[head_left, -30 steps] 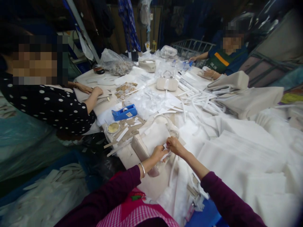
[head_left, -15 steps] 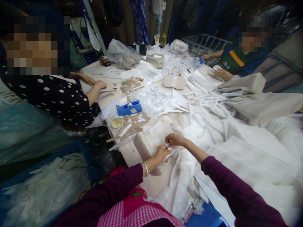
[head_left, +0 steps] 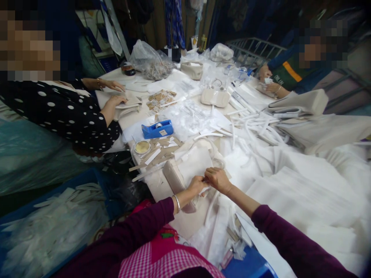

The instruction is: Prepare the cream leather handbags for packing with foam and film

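Note:
A cream handbag (head_left: 176,179) lies on its side on the table in front of me, with a white sheet (head_left: 198,162) over its upper face. Over the bag's near right part, my left hand (head_left: 197,186) is closed, fingers pinched at a small white piece that is mostly hidden. My right hand (head_left: 218,179) is closed too and meets the left fingertips at the same spot. What the right fingers grip is too small and covered to make out.
A blue tape dispenser (head_left: 157,129) and a round tin (head_left: 142,147) lie beyond the bag. White wrapping sheets (head_left: 301,193) heap up at right. A blue bin (head_left: 98,189) of scraps stands at lower left. Two co-workers handle pieces across the table, one in polka-dot sleeves (head_left: 66,112).
My right hand has turned and lowered slightly against the left fingers; the white piece shows less. The left co-worker's hands have moved apart, and the right co-worker's hands have come together.

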Tool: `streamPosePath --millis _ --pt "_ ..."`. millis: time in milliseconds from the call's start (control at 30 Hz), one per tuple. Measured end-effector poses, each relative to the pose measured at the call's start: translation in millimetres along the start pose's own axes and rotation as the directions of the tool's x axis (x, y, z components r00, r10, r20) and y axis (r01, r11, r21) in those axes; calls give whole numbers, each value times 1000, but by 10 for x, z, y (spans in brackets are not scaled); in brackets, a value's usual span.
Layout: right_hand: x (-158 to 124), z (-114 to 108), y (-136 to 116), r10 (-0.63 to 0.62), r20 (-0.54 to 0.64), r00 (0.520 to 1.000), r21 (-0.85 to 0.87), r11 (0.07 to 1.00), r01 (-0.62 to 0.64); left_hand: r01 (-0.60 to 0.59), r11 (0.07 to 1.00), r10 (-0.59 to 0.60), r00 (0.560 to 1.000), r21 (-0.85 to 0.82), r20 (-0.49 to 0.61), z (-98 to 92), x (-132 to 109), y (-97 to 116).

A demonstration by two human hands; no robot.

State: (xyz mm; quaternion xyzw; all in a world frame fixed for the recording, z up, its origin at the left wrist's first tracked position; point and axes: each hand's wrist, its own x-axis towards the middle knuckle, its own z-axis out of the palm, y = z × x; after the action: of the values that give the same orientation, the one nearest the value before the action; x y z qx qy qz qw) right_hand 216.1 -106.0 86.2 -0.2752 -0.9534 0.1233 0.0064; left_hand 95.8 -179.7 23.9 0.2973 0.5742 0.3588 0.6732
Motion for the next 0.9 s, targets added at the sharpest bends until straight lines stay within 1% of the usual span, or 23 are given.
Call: streamPosePath --millis 67,133,233,367,500,600,667,733,800,833,867,900 --pt "-110 47 13 -29 -102 994 -4 1000 29 1 1000 -1 1000 20 -1 4 -7 13" --pt "-200 88 34 -54 -157 986 35 998 60 8 999 -7 1000 31 -14 12 -24 32" --pt "-311 131 67 -124 -204 971 80 987 142 12 1000 -12 1000 -9 -12 21 -61 66" --pt "-448 162 113 -212 -257 943 54 971 233 -6 998 9 999 -61 38 12 -93 98" --pt "-575 166 148 -210 -261 942 3 976 218 -24 993 34 996 -113 82 -13 -85 103" --pt "-637 155 140 -178 -241 954 -18 984 179 -34 991 48 993 -130 108 -21 -94 123" --pt "-655 149 114 -155 -236 959 -22 988 154 -43 993 57 991 -111 125 -11 -120 155" --pt "-660 144 76 -127 -239 963 -5 992 130 -56 994 67 989 -92 129 7 -154 192" --pt "-673 138 30 -60 -274 960 48 996 76 -74 995 82 990 -73 117 24 -179 223" --pt "-695 134 5 4 -316 949 96 995 28 -85 994 91 991 -63 101 30 -184 235" --pt "-739 130 -23 97 -374 922 168 985 -36 -96 994 100 991 -50 84 33 -184 243" --pt "-810 126 -55 222 -442 869 265 958 -110 -105 994 107 992 -33 73 34 -179 249"
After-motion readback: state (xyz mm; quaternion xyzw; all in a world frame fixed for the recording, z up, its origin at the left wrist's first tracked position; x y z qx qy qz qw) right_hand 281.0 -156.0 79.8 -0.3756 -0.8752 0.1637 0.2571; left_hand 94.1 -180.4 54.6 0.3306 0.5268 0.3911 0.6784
